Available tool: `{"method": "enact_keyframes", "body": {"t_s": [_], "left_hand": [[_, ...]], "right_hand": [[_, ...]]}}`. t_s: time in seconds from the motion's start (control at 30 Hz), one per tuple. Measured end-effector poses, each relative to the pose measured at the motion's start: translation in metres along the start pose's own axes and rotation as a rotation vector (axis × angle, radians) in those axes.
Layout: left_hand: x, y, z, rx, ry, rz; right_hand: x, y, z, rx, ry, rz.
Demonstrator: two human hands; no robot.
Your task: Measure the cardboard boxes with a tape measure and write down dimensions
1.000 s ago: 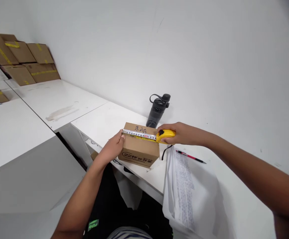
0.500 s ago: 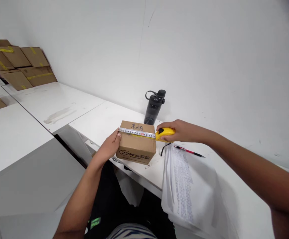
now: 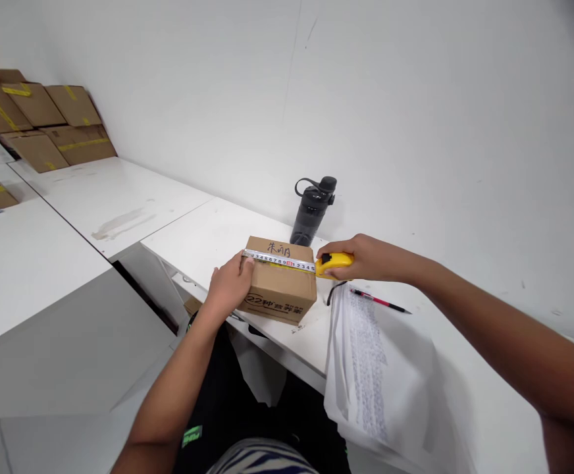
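Note:
A small brown cardboard box [image 3: 282, 286] with handwriting on top sits near the front edge of the white table. Across its top lies the silver blade of a yellow tape measure [image 3: 335, 264], drawn out from left to right. My right hand [image 3: 366, 257] is wrapped round the tape measure's case, just off the box's right side. At the box's left edge, my left hand [image 3: 231, 283] pinches the blade's end against the cardboard with the thumb on top. Some of the left fingers are hidden behind the box.
Behind the box a dark water bottle [image 3: 313, 212] stands by the wall. To the right lie a stack of written papers [image 3: 366, 368] and a red and black pen [image 3: 380, 301]. Several taped cartons [image 3: 74, 141] are piled at the far left of the white table [image 3: 193, 224].
My left hand has shifted further over the box's left edge, covering part of its printed front side. The blade stays stretched across the top, and the whole view has moved slightly.

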State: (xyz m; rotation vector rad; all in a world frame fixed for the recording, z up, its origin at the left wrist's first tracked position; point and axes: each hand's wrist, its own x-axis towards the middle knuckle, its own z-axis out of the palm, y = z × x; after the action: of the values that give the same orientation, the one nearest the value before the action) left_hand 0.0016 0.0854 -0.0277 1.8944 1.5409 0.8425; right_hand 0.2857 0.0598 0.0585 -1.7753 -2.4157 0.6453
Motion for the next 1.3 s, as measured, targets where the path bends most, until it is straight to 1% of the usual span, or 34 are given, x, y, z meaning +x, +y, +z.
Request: {"method": "enact_keyframes", "body": {"t_s": [0.07,0.13,0.17,0.23,0.3,0.33,0.37,0.43,0.63,0.77,0.83,1.1,1.2,1.3], "left_hand": [[0.005,0.004,-0.003,0.087,0.055,-0.068],[0.013,0.003,-0.006,0.069,0.076,-0.103],[0.018,0.000,-0.007,0.001,0.074,-0.111],[0.028,-0.008,-0.007,-0.237,0.047,-0.131],[0.035,-0.015,-0.004,-0.492,0.028,-0.169],[0.037,-0.018,-0.001,-0.584,0.031,-0.194],[0.038,-0.020,0.002,-0.645,0.041,-0.217],[0.040,-0.024,0.007,-0.699,0.063,-0.234],[0.049,-0.035,0.010,-0.685,0.065,-0.153],[0.051,-0.038,0.011,-0.702,0.057,-0.154],[0.050,-0.038,0.011,-0.709,0.059,-0.153],[0.049,-0.038,0.012,-0.689,0.060,-0.144],[0.048,-0.038,0.012,-0.712,0.051,-0.145],[0.048,-0.039,0.012,-0.725,0.041,-0.142]], "right_hand": [[0.001,-0.002,0.000,-0.032,0.003,-0.027],[0.001,-0.003,0.000,-0.053,-0.003,-0.042],[0.001,-0.003,0.000,-0.057,-0.004,-0.046],[0.001,-0.003,0.000,-0.048,-0.006,-0.045],[0.001,-0.002,-0.001,-0.028,-0.005,-0.039],[0.001,-0.001,-0.001,-0.019,-0.006,-0.036],[0.001,0.000,-0.001,-0.009,-0.009,-0.033],[0.002,0.001,-0.001,0.011,-0.020,-0.027],[0.003,0.001,-0.001,0.054,-0.049,0.020],[0.002,-0.001,0.001,0.013,0.025,-0.056],[0.002,-0.001,0.002,-0.005,0.041,-0.075],[0.000,-0.006,0.000,0.022,-0.025,0.000],[-0.002,-0.011,0.000,-0.023,-0.009,-0.018],[-0.003,-0.014,0.003,-0.107,0.047,-0.003]]}}
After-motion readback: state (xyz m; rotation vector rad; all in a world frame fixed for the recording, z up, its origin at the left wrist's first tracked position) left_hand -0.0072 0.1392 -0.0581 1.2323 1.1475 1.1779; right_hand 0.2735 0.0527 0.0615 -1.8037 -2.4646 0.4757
